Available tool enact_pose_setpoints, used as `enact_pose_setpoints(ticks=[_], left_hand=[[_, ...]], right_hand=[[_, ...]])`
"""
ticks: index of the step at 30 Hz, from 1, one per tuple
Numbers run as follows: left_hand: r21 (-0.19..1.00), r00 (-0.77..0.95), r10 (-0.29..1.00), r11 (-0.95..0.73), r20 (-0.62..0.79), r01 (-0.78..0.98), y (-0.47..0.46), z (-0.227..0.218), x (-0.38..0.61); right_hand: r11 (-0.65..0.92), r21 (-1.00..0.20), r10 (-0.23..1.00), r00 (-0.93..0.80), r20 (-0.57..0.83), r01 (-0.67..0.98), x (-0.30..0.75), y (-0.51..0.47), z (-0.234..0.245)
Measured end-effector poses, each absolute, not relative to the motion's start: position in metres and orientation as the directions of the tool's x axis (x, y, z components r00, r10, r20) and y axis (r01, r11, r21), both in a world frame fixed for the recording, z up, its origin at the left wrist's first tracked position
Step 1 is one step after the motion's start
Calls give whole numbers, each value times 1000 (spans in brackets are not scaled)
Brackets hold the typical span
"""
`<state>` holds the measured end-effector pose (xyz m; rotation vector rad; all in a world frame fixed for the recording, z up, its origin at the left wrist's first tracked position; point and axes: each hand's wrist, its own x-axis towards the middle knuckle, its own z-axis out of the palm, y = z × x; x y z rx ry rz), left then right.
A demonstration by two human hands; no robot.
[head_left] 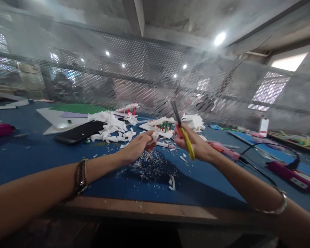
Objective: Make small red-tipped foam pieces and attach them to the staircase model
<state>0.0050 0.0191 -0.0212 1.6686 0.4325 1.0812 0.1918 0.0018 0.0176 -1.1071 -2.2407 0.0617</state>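
The right hand (196,146) is closed around the scissors (182,132), held above the blue surface (41,155). Their long axis stands steeply, with the yellow handle low by the wrist and the dark blades pointing up and slightly left. Just beside it, the left hand (138,146) pinches a white scrap (154,137). White shavings (151,167) lie beneath both hands, and a black phone (79,132) rests further left.

Upright yellow-handled scissors (181,130), small white scrap (154,137)
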Motion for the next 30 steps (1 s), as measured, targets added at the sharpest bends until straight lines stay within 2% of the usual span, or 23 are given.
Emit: enact_pose_setpoints(ticks=[2, 4, 11, 16, 23, 30], left_hand=[[875, 508, 716, -435, 479, -212, 20, -20, 4], [869, 503, 715, -458, 486, -188, 20, -19, 3], [829, 480, 704, -550, 524, -99, 17, -18, 3], [769, 466, 677, -639, 570, -13, 17, -18, 1], [785, 459, 704, -619, 542, 22, 17, -22, 3], [744, 478, 680, -664, 556, 78, 20, -27, 2]], right_hand=[[622, -151, 711, -474, 520, 768, 194, -5, 11], [597, -49, 700, -491, 519, 800, 194, -9, 5], [506, 192, 684, -527, 505, 841, 190, -12, 1], [439, 244, 731, -502, 463, 865, 188, -17, 1], [343, 318, 766, -459, 450, 884, 183, -21, 3], [315, 346, 793, -445, 416, 884, 179, -27, 6]])
